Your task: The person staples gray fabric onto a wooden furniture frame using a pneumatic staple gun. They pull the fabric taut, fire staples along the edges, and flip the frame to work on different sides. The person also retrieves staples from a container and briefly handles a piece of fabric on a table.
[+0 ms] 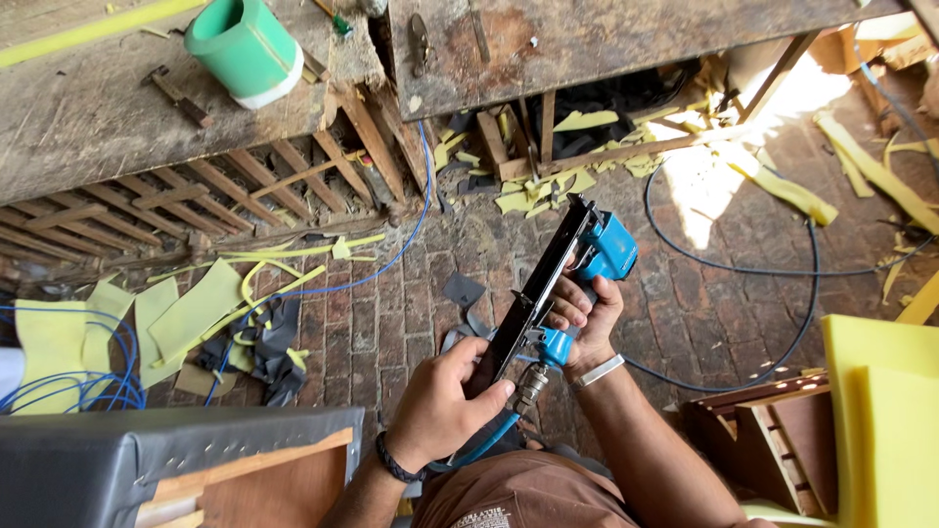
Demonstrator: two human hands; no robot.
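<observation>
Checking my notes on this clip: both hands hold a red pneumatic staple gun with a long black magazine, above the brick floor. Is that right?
Not quite: the pneumatic staple gun with the long black magazine is blue, not red. The head view shows the left hand and right hand both holding it above the brick floor.

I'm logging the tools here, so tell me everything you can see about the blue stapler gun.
The stapler gun has a bright blue body and a long black metal magazine, tilted from lower left to upper right above the brick floor. The right hand grips its blue handle; the left hand holds the magazine's lower end. A metal fitting at the handle base joins a blue hose. It looks worn but intact.
</observation>
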